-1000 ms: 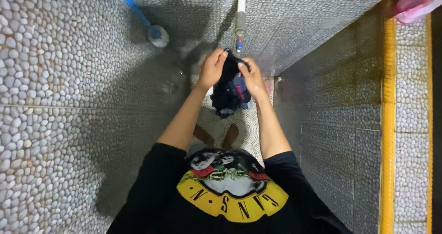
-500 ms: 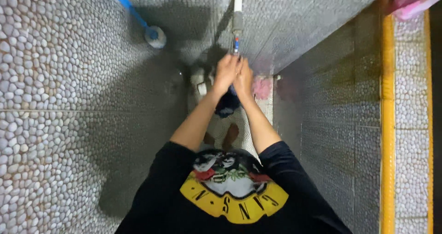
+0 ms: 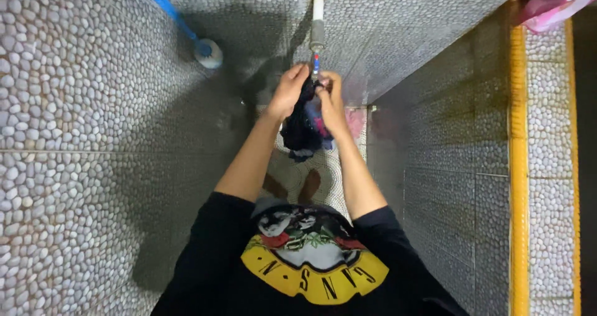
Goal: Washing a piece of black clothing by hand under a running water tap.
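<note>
- Both hands are up under the tap (image 3: pixel 317 27), which comes off the pebble wall (image 3: pixel 81 104) on a white pipe.
- The left hand (image 3: pixel 288 92) is closed on the top left of a dark cloth (image 3: pixel 303 129), fingers curled over the bunched edge.
- The right hand (image 3: pixel 331 101) is pressed onto the same cloth from the other side, thumb and fingers pinching it; the two hands nearly touch.
- The cloth hangs between the wrists in a wet-looking clump, dark blue with a bit of pink showing, well above the floor (image 3: pixel 298 173).
- To rub it well, I'd say keep the bunched part right below the spout and work one fist against the other, not just squeeze.
- The loose end dangles low; gathering it up would keep it off the floor.
- I can't tell whether water is running.
- A blue-handled brush (image 3: pixel 208 51) leans on the wall to the left, well apart from the hands.
- Bare feet (image 3: pixel 292 188) stand just below the cloth, so drips land there.
</note>
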